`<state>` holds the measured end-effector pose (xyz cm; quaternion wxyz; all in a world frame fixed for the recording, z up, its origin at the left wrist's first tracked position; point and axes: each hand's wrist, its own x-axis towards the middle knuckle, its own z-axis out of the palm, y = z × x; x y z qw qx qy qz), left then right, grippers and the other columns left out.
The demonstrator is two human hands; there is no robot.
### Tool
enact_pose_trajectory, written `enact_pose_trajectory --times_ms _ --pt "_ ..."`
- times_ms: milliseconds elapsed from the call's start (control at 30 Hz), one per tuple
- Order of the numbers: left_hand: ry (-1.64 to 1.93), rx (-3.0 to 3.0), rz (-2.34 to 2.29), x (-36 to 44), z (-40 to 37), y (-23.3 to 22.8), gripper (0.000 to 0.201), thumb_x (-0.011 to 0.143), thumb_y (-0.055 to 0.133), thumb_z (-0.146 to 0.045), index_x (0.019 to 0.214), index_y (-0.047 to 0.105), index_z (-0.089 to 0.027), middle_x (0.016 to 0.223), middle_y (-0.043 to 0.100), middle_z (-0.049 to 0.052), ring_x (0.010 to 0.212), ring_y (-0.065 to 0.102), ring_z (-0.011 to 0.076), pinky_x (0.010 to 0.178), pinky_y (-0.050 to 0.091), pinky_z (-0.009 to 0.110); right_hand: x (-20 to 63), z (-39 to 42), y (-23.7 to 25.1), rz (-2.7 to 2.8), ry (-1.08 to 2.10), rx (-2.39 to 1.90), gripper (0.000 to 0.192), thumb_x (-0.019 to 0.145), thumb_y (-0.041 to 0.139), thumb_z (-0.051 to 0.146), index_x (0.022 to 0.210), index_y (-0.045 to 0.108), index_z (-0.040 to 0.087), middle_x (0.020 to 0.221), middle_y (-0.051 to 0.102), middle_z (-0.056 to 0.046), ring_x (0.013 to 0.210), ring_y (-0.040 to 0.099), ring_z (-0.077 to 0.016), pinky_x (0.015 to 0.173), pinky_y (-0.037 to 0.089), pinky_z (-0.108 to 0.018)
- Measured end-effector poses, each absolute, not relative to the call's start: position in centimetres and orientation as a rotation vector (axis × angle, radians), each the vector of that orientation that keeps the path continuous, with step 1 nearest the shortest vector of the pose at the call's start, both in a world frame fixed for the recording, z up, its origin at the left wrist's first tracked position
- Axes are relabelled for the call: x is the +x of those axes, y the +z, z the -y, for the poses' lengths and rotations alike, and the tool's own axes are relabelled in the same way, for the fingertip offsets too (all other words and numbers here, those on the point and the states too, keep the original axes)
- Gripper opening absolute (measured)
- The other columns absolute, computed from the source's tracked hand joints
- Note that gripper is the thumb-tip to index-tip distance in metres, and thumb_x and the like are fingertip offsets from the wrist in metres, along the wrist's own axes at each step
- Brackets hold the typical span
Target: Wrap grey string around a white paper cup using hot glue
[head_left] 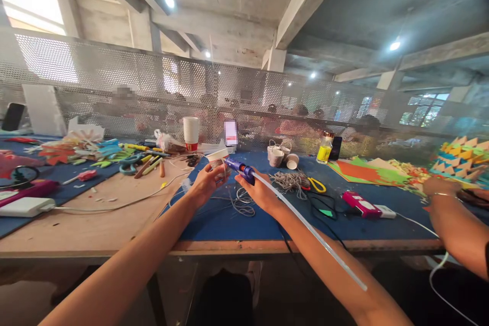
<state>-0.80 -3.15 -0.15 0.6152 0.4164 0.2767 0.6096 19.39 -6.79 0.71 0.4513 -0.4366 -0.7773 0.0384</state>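
Observation:
My left hand [206, 183] is closed around a small paper cup [217, 156], its pale rim tilted up and part of its side hidden by the fingers. A blue hot glue gun [241, 167] sits in my right hand [263, 192], its tip pointing at the cup's side. Whether the tip touches the cup, I cannot tell. A long clear glue stick [313, 232] runs out of the gun's back, above my right forearm. Grey cord [244, 209] lies loosely on the blue mat [217, 232] beneath both hands.
Beyond my hands stand stacked paper cups [191, 132], a lit phone [231, 132] and small cord-wrapped cups [275, 155]. To the right are a cord bundle [291, 182], yellow-handled scissors [317, 185], a yellow bottle [324, 147], a pink device [361, 204] and another person's arm [454, 219].

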Motion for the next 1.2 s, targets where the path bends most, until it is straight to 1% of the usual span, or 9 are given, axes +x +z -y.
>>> enact_pose_trajectory --times_ms 133,233,367,733,1000,1200 --pt "1.406 0.959 -0.64 -0.83 3.13 -0.15 0.047 0.07 0.091 -0.026 0.113 0.074 -0.021 0.102 0.077 0.007 0.084 0.074 0.0185 0.076 0.059 0.028 19.39 6.76 0.63 1.939 0.035 -1.122 0.033 0.099 0.061 0.05 0.109 0.072 0.021 0.082 0.078 -0.005 0.074 0.074 -0.0203 0.062 0.045 -0.023" --pt "1.401 0.974 -0.632 -0.89 3.12 -0.16 0.048 0.071 0.091 -0.027 0.116 0.074 -0.022 0.106 0.077 0.007 0.087 0.075 0.0186 0.078 0.059 0.029 19.37 6.77 0.65 1.939 -0.004 -1.154 0.034 0.099 0.061 0.051 0.109 0.072 0.02 0.079 0.077 -0.004 0.069 0.072 -0.0196 0.059 0.041 -0.023" --pt "1.391 0.986 -0.633 -0.92 3.2 -0.09 0.05 0.071 0.091 -0.026 0.118 0.074 -0.024 0.11 0.076 0.006 0.089 0.075 0.0183 0.08 0.059 0.029 19.34 6.83 0.78 1.943 -0.035 -1.186 0.033 0.099 0.062 0.05 0.108 0.071 0.02 0.08 0.077 -0.004 0.07 0.072 -0.0202 0.06 0.04 -0.024" --pt "1.404 0.968 -0.638 -0.59 3.68 0.37 0.045 0.072 0.089 -0.024 0.115 0.076 -0.024 0.108 0.076 0.005 0.086 0.073 0.017 0.077 0.058 0.027 19.37 6.43 0.45 1.944 -0.099 -1.193 0.034 0.1 0.059 0.051 0.106 0.071 0.02 0.081 0.077 -0.006 0.071 0.072 -0.0206 0.061 0.041 -0.024" --pt "1.396 0.999 -0.622 -0.77 3.38 0.02 0.051 0.074 0.088 -0.025 0.124 0.074 -0.026 0.112 0.075 0.005 0.088 0.073 0.0162 0.079 0.058 0.026 19.36 6.24 0.32 1.948 -0.144 -1.199 0.036 0.1 0.059 0.052 0.108 0.072 0.019 0.083 0.078 -0.007 0.075 0.074 -0.0218 0.062 0.042 -0.024" --pt "1.401 0.993 -0.63 -0.67 3.62 0.24 0.049 0.074 0.088 -0.025 0.121 0.074 -0.024 0.114 0.075 0.006 0.087 0.072 0.0158 0.078 0.057 0.026 19.36 6.19 0.21 1.925 -0.172 -1.215 0.039 0.099 0.06 0.055 0.108 0.072 0.019 0.083 0.078 -0.007 0.076 0.074 -0.0227 0.062 0.041 -0.024"
